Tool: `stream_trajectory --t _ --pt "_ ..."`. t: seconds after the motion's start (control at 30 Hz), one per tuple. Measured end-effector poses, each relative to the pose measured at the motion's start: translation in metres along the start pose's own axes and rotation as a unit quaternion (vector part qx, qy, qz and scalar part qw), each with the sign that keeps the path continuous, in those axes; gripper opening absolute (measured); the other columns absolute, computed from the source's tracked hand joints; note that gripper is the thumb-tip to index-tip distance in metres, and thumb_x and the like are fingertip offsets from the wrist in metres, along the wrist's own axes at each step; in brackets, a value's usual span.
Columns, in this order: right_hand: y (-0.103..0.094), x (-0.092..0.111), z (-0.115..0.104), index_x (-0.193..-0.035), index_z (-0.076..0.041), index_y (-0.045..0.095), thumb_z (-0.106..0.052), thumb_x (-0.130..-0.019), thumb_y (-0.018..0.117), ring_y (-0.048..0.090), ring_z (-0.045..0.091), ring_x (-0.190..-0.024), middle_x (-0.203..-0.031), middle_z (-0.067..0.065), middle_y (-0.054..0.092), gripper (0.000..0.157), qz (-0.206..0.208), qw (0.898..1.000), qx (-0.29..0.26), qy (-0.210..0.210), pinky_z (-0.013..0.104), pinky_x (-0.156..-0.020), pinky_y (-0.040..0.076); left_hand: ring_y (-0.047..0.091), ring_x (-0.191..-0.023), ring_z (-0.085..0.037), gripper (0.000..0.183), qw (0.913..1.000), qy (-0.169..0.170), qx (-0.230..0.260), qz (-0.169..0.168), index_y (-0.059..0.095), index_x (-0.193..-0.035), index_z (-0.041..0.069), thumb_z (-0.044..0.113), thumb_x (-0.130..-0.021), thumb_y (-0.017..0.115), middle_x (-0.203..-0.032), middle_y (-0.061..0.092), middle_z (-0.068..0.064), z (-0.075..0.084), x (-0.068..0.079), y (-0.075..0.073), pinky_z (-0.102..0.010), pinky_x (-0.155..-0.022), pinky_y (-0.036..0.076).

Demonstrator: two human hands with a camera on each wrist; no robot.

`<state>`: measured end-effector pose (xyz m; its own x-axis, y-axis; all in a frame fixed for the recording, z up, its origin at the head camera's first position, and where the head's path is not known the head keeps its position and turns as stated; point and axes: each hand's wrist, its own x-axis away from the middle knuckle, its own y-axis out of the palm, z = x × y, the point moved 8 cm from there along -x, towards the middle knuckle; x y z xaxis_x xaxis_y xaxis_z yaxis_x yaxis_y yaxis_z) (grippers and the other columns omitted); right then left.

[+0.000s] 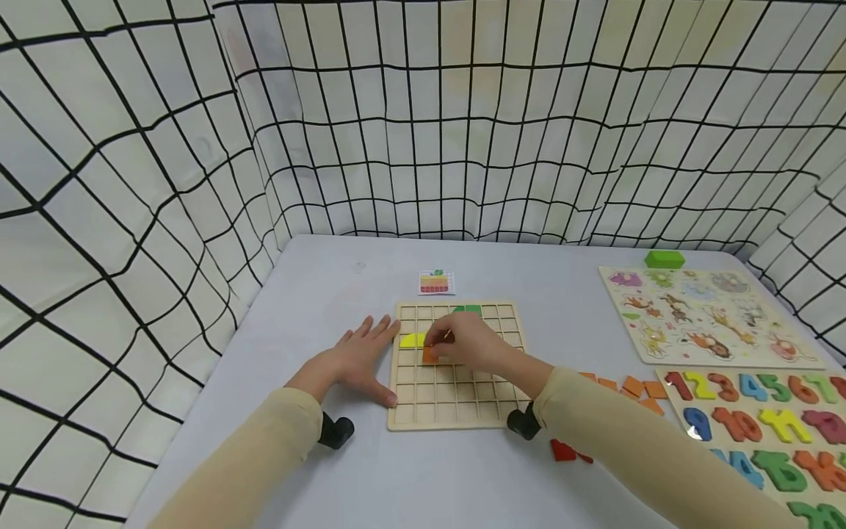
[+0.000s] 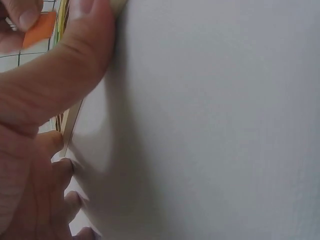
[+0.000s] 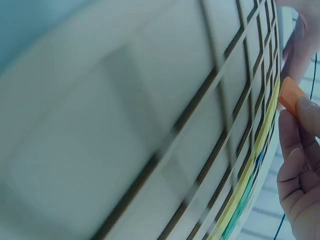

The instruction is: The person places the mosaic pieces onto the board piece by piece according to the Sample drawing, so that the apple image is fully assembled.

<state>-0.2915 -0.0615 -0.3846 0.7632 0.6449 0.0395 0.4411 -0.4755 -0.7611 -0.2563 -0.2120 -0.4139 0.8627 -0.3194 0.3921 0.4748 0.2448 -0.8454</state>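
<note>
A wooden grid board (image 1: 423, 411) with raised lines lies in the middle of the table. My left hand (image 1: 360, 364) is spread flat at its left edge, thumb and fingertips touching the rim. Over the board's upper middle, my right hand (image 1: 465, 339) pinches an orange tile (image 3: 291, 95) between thumb and fingers; in the left wrist view the same orange tile (image 2: 40, 31) shows beyond my left thumb. Yellow pieces (image 1: 411, 340) sit in the grid just left of the right fingers. Green pieces (image 1: 469, 309) lie near the top edge, partly covered by that hand.
Behind the board lies a small pattern card (image 1: 436, 282). Loose orange tiles (image 1: 633, 386) and red pieces (image 1: 564, 450) are on the right, partly under my right forearm. Further right are an animal puzzle (image 1: 714, 316), a number-and-letter puzzle (image 1: 747, 400) and a green block (image 1: 664, 259). Black netting (image 1: 463, 121) surrounds the table.
</note>
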Motion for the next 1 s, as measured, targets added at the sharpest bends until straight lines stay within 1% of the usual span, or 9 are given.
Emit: stream_trajectory --t 0.13,0.27,0.37,0.53,0.77,0.87,1.0 --pt "0.015 -0.016 -0.009 -0.1 -0.011 0.078 -0.009 -0.094 0.074 0.063 0.011 -0.085 -0.095 -0.001 0.075 0.007 -0.011 1.0 -0.006 -0.001 0.025 -0.082 0.057 -0.001 -0.159 -0.046 0.128 1.0 0.002 -0.002 0.001 0.013 -0.165 0.006 0.052 -0.073 0.089 -0.173 0.006 -0.019 0.0 -0.002 0.002 -0.069 -0.125 0.009" --pt "0.024 -0.023 -0.013 -0.101 -0.009 0.077 -0.009 -0.095 0.073 0.063 0.012 -0.085 -0.096 0.001 0.075 0.008 -0.012 1.0 -0.009 0.009 0.026 -0.084 0.057 -0.002 -0.159 -0.046 0.128 1.0 0.005 -0.004 0.0 0.013 -0.165 0.006 0.052 -0.073 0.089 -0.173 0.005 -0.018 0.0 -0.003 0.004 -0.069 -0.125 0.009" --pt "0.025 -0.025 -0.017 -0.101 -0.008 0.077 -0.008 -0.095 0.072 0.062 0.012 -0.084 -0.096 0.002 0.075 0.008 -0.011 1.0 -0.006 0.014 0.025 -0.082 0.057 -0.003 -0.159 -0.045 0.128 1.0 0.005 -0.006 0.0 0.012 -0.165 0.007 0.052 -0.073 0.089 -0.173 0.005 -0.017 -0.001 -0.003 0.004 -0.069 -0.125 0.008" --pt "0.027 -0.027 -0.022 -0.1 -0.007 0.078 -0.008 -0.095 0.072 0.062 0.011 -0.083 -0.096 0.002 0.075 0.008 -0.011 1.0 0.018 0.012 0.025 -0.08 0.058 -0.003 -0.159 -0.045 0.129 1.0 0.001 -0.01 0.001 0.012 -0.165 0.007 0.053 -0.072 0.089 -0.173 0.005 -0.016 -0.003 -0.003 0.002 -0.069 -0.125 0.008" --pt "0.03 -0.029 -0.025 -0.103 -0.004 0.079 -0.008 -0.094 0.073 0.067 0.015 -0.089 -0.098 0.006 0.077 0.011 -0.008 0.998 0.064 -0.006 0.032 -0.088 0.06 -0.003 -0.159 -0.045 0.129 1.0 -0.001 -0.002 0.002 0.012 -0.165 0.007 0.051 -0.072 0.09 -0.173 0.005 -0.017 -0.003 -0.003 0.001 -0.068 -0.125 0.008" --pt "0.03 -0.028 -0.025 -0.103 -0.004 0.079 -0.008 -0.094 0.073 0.067 0.015 -0.089 -0.098 0.005 0.077 0.011 -0.004 0.998 0.062 -0.004 0.033 -0.088 0.059 -0.003 -0.159 -0.045 0.129 1.0 -0.002 -0.004 0.001 0.011 -0.165 0.007 0.051 -0.072 0.09 -0.173 0.004 -0.017 -0.003 -0.003 0.001 -0.069 -0.125 0.008" --pt "0.027 -0.025 -0.024 -0.1 -0.006 0.076 -0.008 -0.095 0.072 0.063 0.013 -0.083 -0.094 0.003 0.074 0.007 -0.006 0.999 0.031 0.002 0.029 -0.082 0.058 -0.003 -0.159 -0.045 0.13 1.0 -0.002 -0.006 0.0 0.011 -0.165 0.007 0.052 -0.072 0.09 -0.173 0.004 -0.016 -0.003 -0.003 0.002 -0.069 -0.125 0.008"
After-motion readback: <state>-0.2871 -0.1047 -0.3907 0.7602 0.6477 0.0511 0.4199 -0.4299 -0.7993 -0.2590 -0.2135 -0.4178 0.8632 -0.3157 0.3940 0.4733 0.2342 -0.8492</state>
